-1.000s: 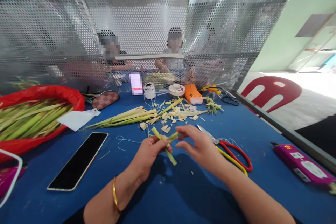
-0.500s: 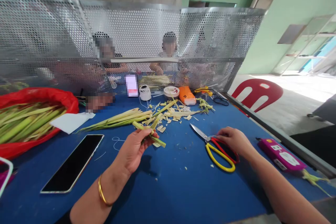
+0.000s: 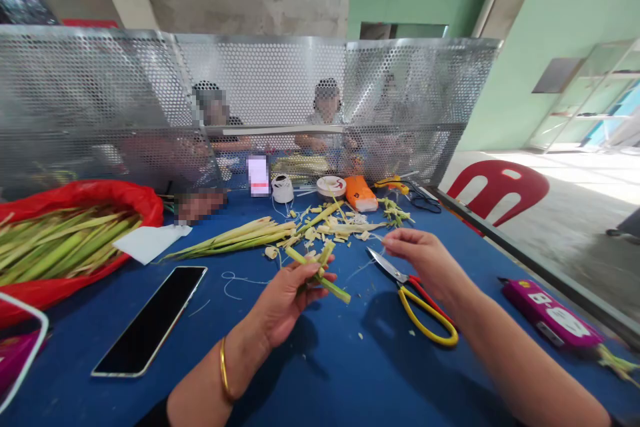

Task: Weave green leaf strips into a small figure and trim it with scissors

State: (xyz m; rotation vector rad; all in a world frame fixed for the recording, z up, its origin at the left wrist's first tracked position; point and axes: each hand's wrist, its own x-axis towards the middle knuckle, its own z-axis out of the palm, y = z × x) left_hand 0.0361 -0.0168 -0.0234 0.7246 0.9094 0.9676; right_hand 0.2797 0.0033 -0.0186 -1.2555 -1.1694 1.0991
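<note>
My left hand [image 3: 295,293], with a gold bangle at the wrist, is closed on a small bundle of folded green leaf strips [image 3: 337,290] above the blue table. My right hand [image 3: 413,250] is raised over the scissors, its thumb and fingertips pinched together on a thin white thread [image 3: 375,235] that trails leftward. Below it the scissors [image 3: 427,327], with one yellow and one red handle loop, lie on the table with blades together. Between and beyond the hands are scattered pale leaf scraps [image 3: 325,233] and a bunch of long leaves [image 3: 240,237].
A red bag [image 3: 150,203] of leaves and a phone [image 3: 150,320] lie at left. A thread spool [image 3: 283,189], tape roll [image 3: 330,187] and orange packet [image 3: 361,195] stand before a perforated metal screen [image 3: 280,80]. A purple box [image 3: 550,313] lies at right. People sit behind the screen.
My right hand has lifted off the scissors' handles and moved up and left, with the thread in its fingers. My left hand has shifted right with the leaf strips. The view has tilted up slightly.
</note>
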